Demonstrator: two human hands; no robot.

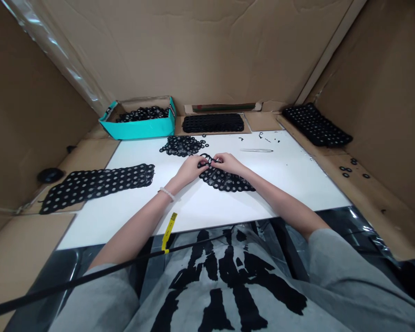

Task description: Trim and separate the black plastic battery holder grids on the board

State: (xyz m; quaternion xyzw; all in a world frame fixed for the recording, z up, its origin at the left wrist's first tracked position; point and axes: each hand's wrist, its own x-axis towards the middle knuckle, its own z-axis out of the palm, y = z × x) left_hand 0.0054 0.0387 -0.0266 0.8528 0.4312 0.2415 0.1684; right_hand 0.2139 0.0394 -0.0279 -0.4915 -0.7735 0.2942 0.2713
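Near the middle of the white board, a black sheet of joined rings [224,180] lies under my hands. My left hand [191,168] is closed in a pinch on its upper left edge. Fingertips of my right hand [229,163] are pinched on the same edge, a little to the right. Small black rings show between the two hands; how they are linked is too fine to make out. The right forearm covers the sheet's right end. Just beyond my left hand sits a loose pile of black rings [182,145].
A turquoise box [141,129] of black rings stands at the back left. Finished-looking ring sheets lie on the left [100,184], in a back-centre stack [213,123] and at right [316,124]. A pen [256,150] rests on the white board [297,184]. Cardboard walls surround everything.
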